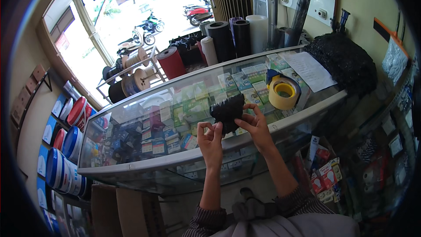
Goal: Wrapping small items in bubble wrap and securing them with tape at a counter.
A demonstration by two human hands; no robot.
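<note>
A small black plastic bag (227,109), crumpled or folded, is held up above the front of a glass display counter (131,164). My left hand (210,140) pinches its lower left part between thumb and fingers. On its right edge, the thumb and fingers of my right hand (255,125) grip it. Beyond my right hand, a tape dispenser with a wide yellowish roll (283,94) rests on the glass. A sheet of paper with writing (309,70) lies behind it, beside a heap of black plastic bags (342,59).
Boxed light bulbs (194,110) fill the case under the glass. Upright rolls of sheeting (217,40) and cable spools (133,81) stand beyond the counter. Paint buckets (64,171) are at left, and a cardboard box (126,210) is below. Packaged bulbs (324,178) sit low at right.
</note>
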